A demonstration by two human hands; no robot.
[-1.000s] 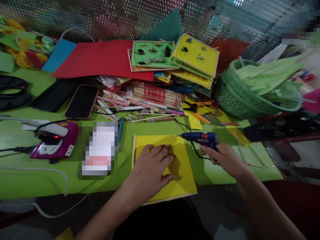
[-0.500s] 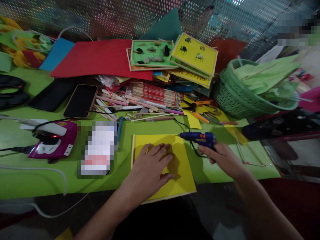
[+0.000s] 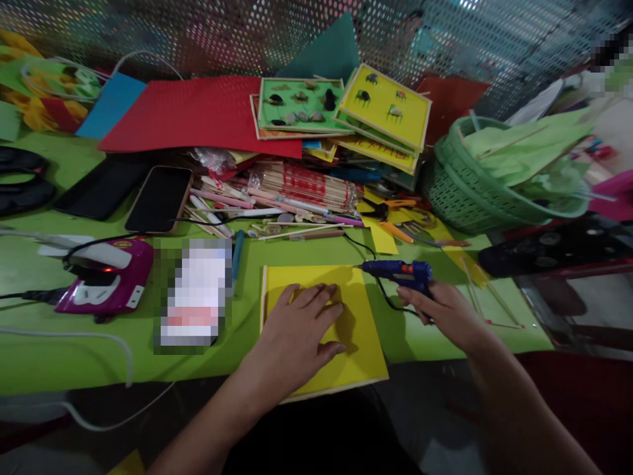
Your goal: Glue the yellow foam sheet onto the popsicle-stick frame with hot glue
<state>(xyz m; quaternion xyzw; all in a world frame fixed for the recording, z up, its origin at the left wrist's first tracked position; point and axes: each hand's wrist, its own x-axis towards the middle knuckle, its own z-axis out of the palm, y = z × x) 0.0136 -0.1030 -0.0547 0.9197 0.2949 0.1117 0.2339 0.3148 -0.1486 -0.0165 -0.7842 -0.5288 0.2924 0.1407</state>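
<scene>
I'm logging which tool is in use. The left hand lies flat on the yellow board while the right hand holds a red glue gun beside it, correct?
Not quite: the glue gun in the right hand is blue, as the head view shows. The rest holds: the left hand lies flat on the yellow board.

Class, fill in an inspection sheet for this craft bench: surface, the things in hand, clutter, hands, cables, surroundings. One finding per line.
Surface: green table, crowded along the back.
Things in hand: yellow board lies flat at the near edge; blue glue gun points its nozzle at the board's far right corner.
Clutter: stick bundle, two phones, red sheet, finished panels, green basket, purple device.
Hands: left hand pressed flat on the board; right hand grips the glue gun.
Cables: black cord loops from the gun; grey cable at left.
Surroundings: perforated metal screen behind.
</scene>
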